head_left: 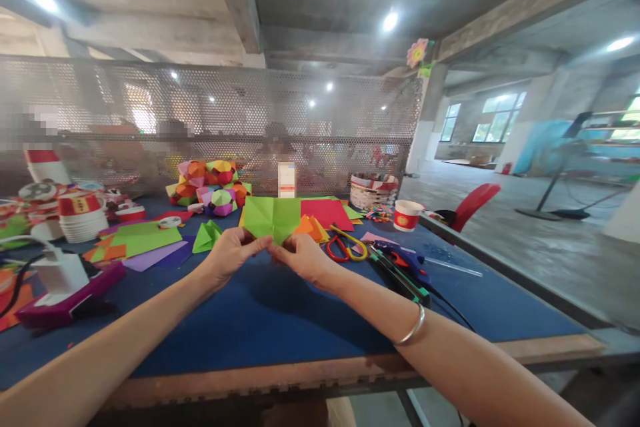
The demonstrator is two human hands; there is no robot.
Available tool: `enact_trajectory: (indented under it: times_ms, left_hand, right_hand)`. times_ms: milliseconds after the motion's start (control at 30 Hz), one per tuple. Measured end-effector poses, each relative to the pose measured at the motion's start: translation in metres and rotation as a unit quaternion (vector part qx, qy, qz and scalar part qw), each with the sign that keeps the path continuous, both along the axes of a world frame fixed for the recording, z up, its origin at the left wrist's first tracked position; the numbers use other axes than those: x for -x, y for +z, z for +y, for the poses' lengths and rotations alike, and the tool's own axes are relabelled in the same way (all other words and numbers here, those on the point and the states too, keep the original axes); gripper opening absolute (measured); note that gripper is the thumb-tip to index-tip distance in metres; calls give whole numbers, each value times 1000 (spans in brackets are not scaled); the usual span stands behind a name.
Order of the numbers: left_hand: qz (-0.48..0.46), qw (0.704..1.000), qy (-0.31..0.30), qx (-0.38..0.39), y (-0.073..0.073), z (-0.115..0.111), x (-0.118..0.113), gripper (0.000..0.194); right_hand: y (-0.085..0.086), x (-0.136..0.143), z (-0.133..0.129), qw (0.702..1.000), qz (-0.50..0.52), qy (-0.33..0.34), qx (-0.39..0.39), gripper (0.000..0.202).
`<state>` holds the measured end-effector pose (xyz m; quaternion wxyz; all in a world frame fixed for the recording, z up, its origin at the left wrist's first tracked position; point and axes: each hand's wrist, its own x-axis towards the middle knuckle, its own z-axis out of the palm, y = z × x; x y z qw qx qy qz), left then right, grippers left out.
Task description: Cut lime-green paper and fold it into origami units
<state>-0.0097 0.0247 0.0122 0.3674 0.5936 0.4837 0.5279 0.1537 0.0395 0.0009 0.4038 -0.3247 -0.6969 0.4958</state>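
A green paper sheet [273, 217] with a crease down its middle is held up above the blue table [240, 330]. My left hand [233, 253] pinches its lower edge left of the crease, and my right hand [305, 257] pinches it just to the right; the fingertips nearly meet. Left of my left hand stands a folded green paper piece [207, 237]. Orange folded pieces [313, 228] and a red sheet [327, 213] lie behind my right hand.
Scissors [345, 247], a glue gun [407, 263] and a paper cup [407, 215] are at the right. Paper balls [215, 183] and a basket [374, 191] stand at the back. A purple power strip [75, 297] sits at the left.
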Motion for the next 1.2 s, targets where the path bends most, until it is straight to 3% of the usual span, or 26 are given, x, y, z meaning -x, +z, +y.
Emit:
enact_trajectory:
  times_ms: [300,633,833,933,1000,1200]
  left_hand:
    - [-38,999,-7,31,6,0,3,32]
    - [-75,996,14,-34,13,13,22,36]
    - [-209,969,102,-84,23,21,47,31]
    - [-190,977,77,-62,15,16,39,34]
    - [-110,993,24,-36,7,10,25,41]
    - [-37,999,-8,-12,-5,-1,-1,37]
  right_hand:
    - [3,3,-6,999,-31,-5,-11,37]
    - [3,0,-1,997,-61,-36,1,32]
    - [6,-6,0,996,-54,-71,4,32]
    - [4,-8,1,996,-45,-76,-1,32]
    - [2,-7,1,997,-41,-64,-8,31]
    - [-10,-3,2,998,-39,-19,-37,28]
